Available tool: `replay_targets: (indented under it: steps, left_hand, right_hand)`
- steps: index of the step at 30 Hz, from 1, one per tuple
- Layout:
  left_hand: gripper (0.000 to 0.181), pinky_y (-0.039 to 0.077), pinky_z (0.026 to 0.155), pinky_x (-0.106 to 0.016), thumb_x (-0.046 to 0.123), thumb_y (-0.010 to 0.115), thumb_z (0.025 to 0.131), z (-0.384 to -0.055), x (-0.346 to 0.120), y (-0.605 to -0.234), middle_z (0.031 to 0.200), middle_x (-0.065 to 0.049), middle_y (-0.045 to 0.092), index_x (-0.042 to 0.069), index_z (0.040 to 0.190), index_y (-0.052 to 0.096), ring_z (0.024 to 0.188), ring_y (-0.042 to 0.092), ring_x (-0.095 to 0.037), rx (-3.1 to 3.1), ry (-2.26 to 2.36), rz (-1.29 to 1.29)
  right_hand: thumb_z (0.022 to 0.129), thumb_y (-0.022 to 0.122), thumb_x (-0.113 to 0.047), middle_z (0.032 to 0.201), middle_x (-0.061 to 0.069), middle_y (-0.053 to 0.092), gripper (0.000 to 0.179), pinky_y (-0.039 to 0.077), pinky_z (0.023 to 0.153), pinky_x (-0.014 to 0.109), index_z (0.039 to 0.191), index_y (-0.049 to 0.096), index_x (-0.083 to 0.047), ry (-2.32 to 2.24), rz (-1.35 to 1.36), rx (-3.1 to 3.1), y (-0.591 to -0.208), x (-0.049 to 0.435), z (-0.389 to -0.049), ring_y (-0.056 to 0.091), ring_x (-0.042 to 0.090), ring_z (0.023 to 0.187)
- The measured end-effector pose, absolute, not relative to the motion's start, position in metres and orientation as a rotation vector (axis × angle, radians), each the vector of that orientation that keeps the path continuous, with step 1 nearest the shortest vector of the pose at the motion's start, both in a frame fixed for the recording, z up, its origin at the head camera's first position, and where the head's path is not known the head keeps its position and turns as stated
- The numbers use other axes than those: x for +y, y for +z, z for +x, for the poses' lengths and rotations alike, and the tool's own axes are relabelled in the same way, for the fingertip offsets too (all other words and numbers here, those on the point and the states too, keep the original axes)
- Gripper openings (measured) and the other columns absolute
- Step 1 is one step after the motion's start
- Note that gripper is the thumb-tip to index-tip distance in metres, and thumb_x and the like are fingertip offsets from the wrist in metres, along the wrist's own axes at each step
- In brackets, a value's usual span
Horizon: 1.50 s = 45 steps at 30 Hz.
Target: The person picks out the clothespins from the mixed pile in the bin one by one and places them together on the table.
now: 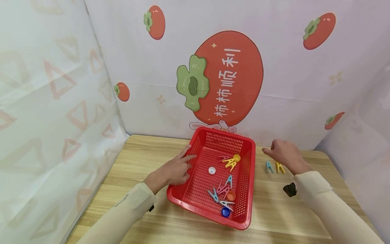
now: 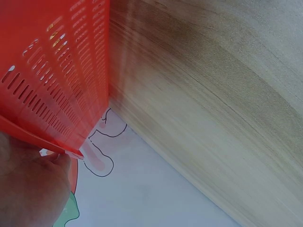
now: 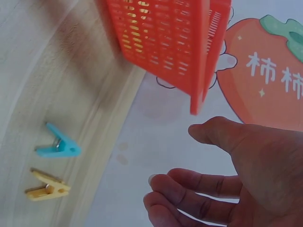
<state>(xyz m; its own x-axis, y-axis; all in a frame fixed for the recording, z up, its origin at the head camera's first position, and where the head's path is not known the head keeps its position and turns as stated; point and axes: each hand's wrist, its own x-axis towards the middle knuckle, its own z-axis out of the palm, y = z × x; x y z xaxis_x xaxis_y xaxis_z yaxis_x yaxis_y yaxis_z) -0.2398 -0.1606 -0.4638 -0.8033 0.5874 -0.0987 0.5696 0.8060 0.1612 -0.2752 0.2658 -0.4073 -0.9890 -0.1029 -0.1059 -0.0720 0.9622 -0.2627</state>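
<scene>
I can't read the tiny mark on the white cap (image 1: 212,170), nor count the overlapping pink clips (image 1: 223,189). The red basket (image 1: 251,183) hides part of the pale cartoon figure (image 1: 223,123) behind it. In the wrist views, the basket runs past the top edge; the left hand (image 2: 33,189) and right hand (image 3: 265,161) are cut off sideways.

basket (image 1: 199,184): red | clips (image 3: 70,148): light blue, yellow, pink, white | caps (image 1: 225,212): yellow, white, orange, deep blue | table (image 1: 146,149): pale brown, streaked grain | sleeves (image 1: 323,196): cream | backdrop (image 1: 146,61): whitish, red-and-green persimmons (image 1: 250,67)
</scene>
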Motion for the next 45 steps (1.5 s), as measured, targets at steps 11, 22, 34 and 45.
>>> replay_targets:
  steps: [11, 22, 34, 45]
  left_hand:
    - [0.03, 0.032, 0.135, -0.045, 0.016, 0.072, 0.096, -0.241, -0.16, -0.466, 0.174, -0.004, 0.043, 0.008, 0.123, 0.082, 0.172, 0.002, -0.027, 2.851, 0.166, 0.903]
    - [0.029, 0.033, 0.135, -0.044, 0.017, 0.071, 0.096, -0.241, -0.16, -0.467, 0.174, -0.004, 0.042, 0.009, 0.122, 0.082, 0.172, 0.001, -0.027, 2.85, 0.163, 0.907]
    - [0.029, 0.031, 0.136, -0.045, 0.016, 0.072, 0.096, -0.241, -0.16, -0.466, 0.174, -0.004, 0.043, 0.008, 0.122, 0.082, 0.172, 0.002, -0.027, 2.854, 0.174, 0.904]
    - [0.032, 0.035, 0.134, -0.046, 0.016, 0.073, 0.096, -0.241, -0.16, -0.466, 0.174, -0.004, 0.043, 0.008, 0.125, 0.081, 0.172, 0.002, -0.027, 2.846, 0.19, 0.897]
  right_hand:
    - [0.102, 0.068, -0.042, 0.094, 0.023, 0.074, 0.052, 0.063, 0.063, 0.038, 0.11, 0.069, 0.01, -0.417, -0.111, 2.99, -0.396, 0.238, -0.282, 0.067, 0.028, 0.073]
    - [0.101, 0.072, -0.036, 0.095, 0.021, 0.074, 0.044, 0.065, 0.068, 0.038, 0.11, 0.068, 0.007, -0.429, -0.124, 2.987, -0.392, 0.211, -0.286, 0.067, 0.028, 0.076]
    - [0.101, 0.074, -0.035, 0.098, 0.018, 0.077, 0.044, 0.07, 0.076, 0.042, 0.118, 0.071, 0.006, -0.462, -0.209, 2.98, -0.393, 0.176, -0.289, 0.072, 0.024, 0.073]
    - [0.099, 0.079, -0.03, 0.097, 0.017, 0.076, 0.04, 0.07, 0.07, 0.038, 0.118, 0.073, 0.004, -0.41, -0.237, 2.967, -0.403, 0.154, -0.291, 0.072, 0.022, 0.067]
